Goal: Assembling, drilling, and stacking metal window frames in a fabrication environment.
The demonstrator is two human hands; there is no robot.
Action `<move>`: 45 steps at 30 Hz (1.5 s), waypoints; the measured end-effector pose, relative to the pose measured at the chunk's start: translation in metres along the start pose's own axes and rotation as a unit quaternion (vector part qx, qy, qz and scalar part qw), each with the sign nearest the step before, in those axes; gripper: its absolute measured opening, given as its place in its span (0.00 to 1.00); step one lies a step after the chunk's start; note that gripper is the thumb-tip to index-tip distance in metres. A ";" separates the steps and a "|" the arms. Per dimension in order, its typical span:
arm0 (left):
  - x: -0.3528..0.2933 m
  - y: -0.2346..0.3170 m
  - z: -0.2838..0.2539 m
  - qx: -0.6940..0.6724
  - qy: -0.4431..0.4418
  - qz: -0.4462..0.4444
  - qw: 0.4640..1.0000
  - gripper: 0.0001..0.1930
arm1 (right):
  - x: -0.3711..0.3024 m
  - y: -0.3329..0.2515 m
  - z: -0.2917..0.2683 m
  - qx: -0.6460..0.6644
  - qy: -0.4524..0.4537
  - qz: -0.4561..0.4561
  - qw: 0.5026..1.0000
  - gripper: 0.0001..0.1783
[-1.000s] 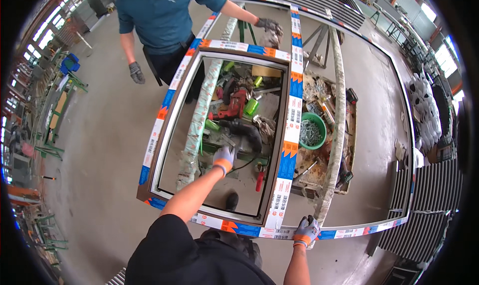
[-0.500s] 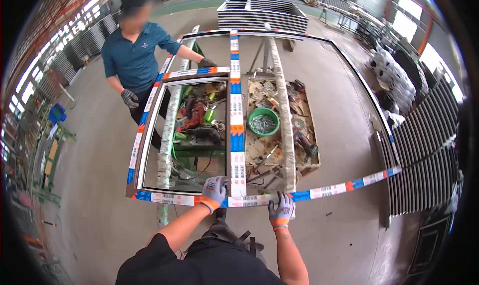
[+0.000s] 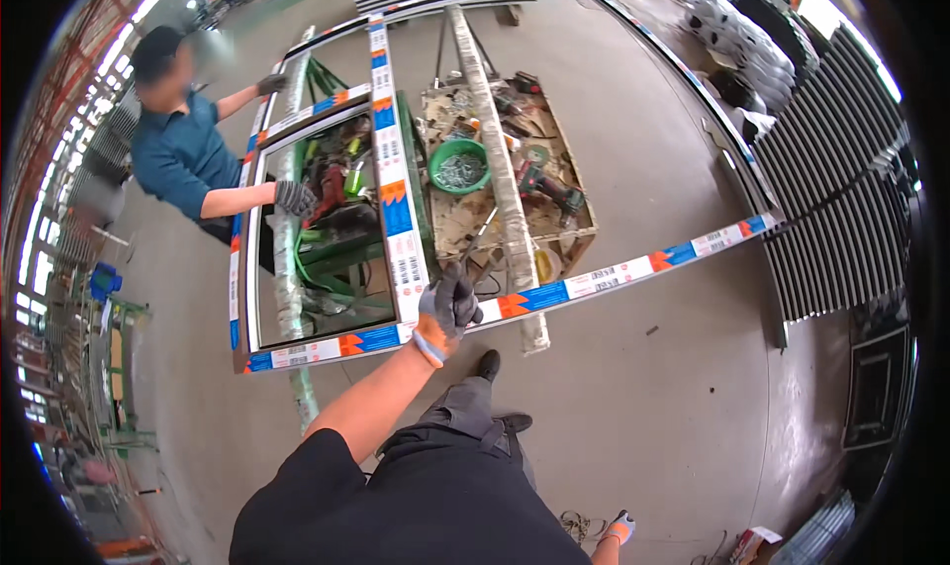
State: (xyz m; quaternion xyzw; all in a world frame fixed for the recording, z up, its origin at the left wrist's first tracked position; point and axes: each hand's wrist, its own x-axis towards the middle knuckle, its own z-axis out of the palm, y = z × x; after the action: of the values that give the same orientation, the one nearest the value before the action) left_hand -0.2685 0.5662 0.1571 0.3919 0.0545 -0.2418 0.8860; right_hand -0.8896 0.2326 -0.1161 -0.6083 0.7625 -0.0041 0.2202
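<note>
A large window frame (image 3: 594, 280), wrapped in blue, white and orange protective tape, rests on wrapped support beams. My left hand (image 3: 450, 303), in a grey glove with an orange cuff, is at the joint of the near rail and the upright bar (image 3: 396, 189). Its fingers are curled, and whatever they hold is hidden. A thin metal rod-like tool (image 3: 483, 231) shows just beyond them, apparently on the tool table. My right hand (image 3: 620, 527) hangs low at the bottom edge, away from the frame; its fingers are too small to read.
A co-worker (image 3: 188, 135) stands at the left, one gloved hand (image 3: 294, 198) over the smaller inner frame. Beneath, a tool table (image 3: 564, 159) carries a green bowl of screws (image 3: 459, 166) and a cordless drill (image 3: 549, 189). Stacked ribbed profiles (image 3: 841, 189) stand right, beside the frame's corner.
My view has shifted. The right hand has left the near rail and dropped to my side. My left hand has turned and curled at the joint. The co-worker's near hand has reached over the inner frame.
</note>
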 end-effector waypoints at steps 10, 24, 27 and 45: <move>0.087 -0.021 0.137 -0.190 -0.265 -0.093 0.941 0.51 | -0.037 -0.052 0.028 0.007 -0.066 -0.054 0.996 0.15; 0.176 -0.101 0.296 -0.200 -0.303 -0.178 0.915 0.50 | -0.086 0.041 0.009 0.054 -0.016 -0.048 0.997 0.14; 0.183 -0.114 0.299 -0.225 -0.269 -0.148 0.925 0.48 | -0.054 0.120 0.027 0.012 -0.022 0.009 1.000 0.09; 0.113 -0.168 0.417 -0.180 -0.254 0.035 0.950 0.47 | 0.396 -0.148 -0.136 0.336 -0.126 0.026 0.933 0.14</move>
State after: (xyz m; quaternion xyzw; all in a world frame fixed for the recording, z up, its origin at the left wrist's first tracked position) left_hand -0.2872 0.1250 0.2988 0.1536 -0.1437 -0.2882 0.9342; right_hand -0.8640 -0.2094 -0.0835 -0.4739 0.6984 -0.1779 0.5060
